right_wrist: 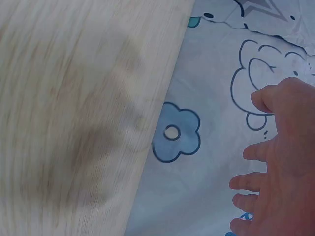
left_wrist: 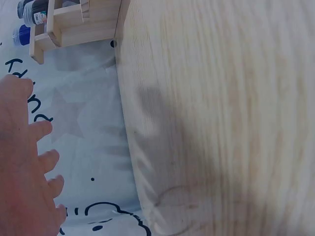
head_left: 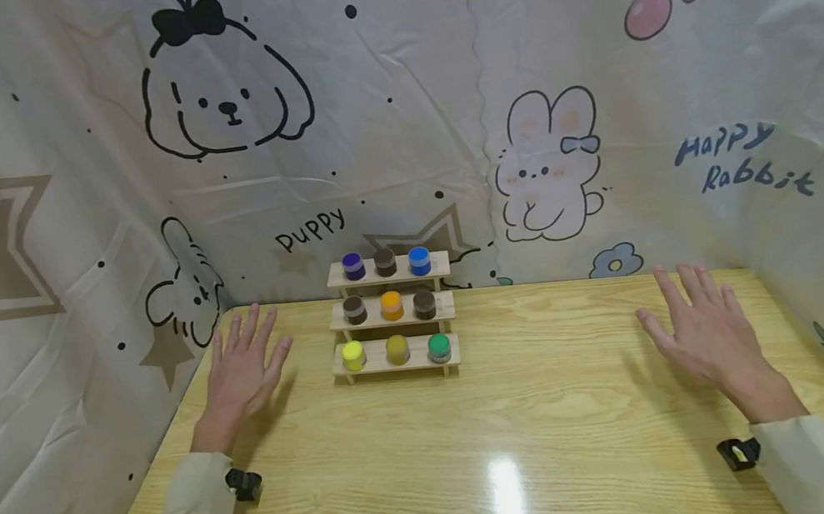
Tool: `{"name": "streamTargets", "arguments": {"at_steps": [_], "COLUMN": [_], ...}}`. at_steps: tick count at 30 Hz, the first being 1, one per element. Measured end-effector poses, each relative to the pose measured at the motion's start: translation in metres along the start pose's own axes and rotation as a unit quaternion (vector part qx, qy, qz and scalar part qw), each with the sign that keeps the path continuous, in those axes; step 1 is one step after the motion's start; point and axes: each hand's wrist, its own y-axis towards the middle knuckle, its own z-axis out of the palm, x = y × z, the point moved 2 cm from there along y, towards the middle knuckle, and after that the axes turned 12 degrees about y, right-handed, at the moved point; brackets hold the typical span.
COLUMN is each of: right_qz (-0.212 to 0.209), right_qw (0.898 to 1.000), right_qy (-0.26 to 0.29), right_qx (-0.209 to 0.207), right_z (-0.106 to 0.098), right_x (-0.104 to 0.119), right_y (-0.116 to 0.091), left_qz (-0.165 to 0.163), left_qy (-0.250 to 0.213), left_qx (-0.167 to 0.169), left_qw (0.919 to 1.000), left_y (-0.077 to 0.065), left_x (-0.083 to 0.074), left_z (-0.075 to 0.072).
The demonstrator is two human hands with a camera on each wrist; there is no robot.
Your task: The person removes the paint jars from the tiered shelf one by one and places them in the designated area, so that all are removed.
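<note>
A three-step wooden rack (head_left: pixel 378 368) stands toward the back of the table, left of the middle, bearing several small paint jars. On its lowest step are a yellow jar (head_left: pixel 353 355), an olive jar (head_left: pixel 397 350) and a green jar (head_left: pixel 439 348). An orange jar (head_left: pixel 391 305) sits between two dark ones on the middle step; the top step has a purple jar (head_left: pixel 353 266), a dark jar and a blue jar (head_left: pixel 419 261). Left of the rack, my left hand (head_left: pixel 241 380) is held with fingers spread, holding nothing. Far to the right, my right hand (head_left: pixel 708 336) is likewise spread and bare.
The wood-grain table (head_left: pixel 550 427) carries a bright light reflection near its front. A printed curtain (head_left: pixel 400 141) with a puppy, a rabbit and stars hangs along the back and both sides, close behind the rack. Each wrist wears a small black camera (head_left: pixel 244 484).
</note>
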Motion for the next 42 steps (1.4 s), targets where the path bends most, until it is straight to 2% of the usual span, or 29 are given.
{"name": "streamTargets", "arguments": {"at_steps": [5, 13, 18, 21, 27, 29, 32, 36, 42], "right_qz": [-0.007, -0.034, -0.052, -0.061, -0.077, -0.081, -0.096, -0.116, -0.136], "right_qw": [1.000, 0.998, 0.995, 0.991, 0.982, 0.978, 0.972, 0.965, 0.956], "right_qy": [0.022, 0.055, 0.078, 0.099, 0.158, 0.178, 0.201, 0.218, 0.242], "right_qx": [0.002, -0.024, -0.047, -0.060, -0.070, -0.071, -0.077, -0.090, -0.094], "right_z": [0.003, 0.009, 0.015, 0.018, 0.026, 0.028, 0.030, 0.033, 0.046], "right_x": [0.010, 0.033, 0.050, 0.064, 0.094, 0.104, 0.118, 0.132, 0.149], "right_y": [0.001, 0.006, 0.012, 0.017, 0.031, 0.037, 0.047, 0.058, 0.072], "left_qz": [-0.001, 0.002, -0.010, -0.015, -0.004, -0.003, -0.009, -0.017, -0.012], "left_qy": [-0.009, -0.070, -0.122, -0.160, -0.226, -0.248, -0.284, -0.309, -0.351], "left_qx": [-0.002, -0.023, -0.035, -0.039, -0.043, -0.037, -0.011, 0.016, 0.019], "left_qw": [1.0000, 0.9973, 0.9919, 0.9862, 0.9732, 0.9679, 0.9587, 0.9506, 0.9361], "left_y": [-0.006, -0.013, -0.017, -0.020, -0.022, -0.022, -0.021, -0.021, -0.021], "left_x": [-0.003, -0.020, -0.031, -0.036, -0.042, -0.045, -0.052, -0.060, -0.063], "left_z": [0.001, 0.007, 0.011, 0.014, 0.018, 0.019, 0.021, 0.029, 0.039]}}
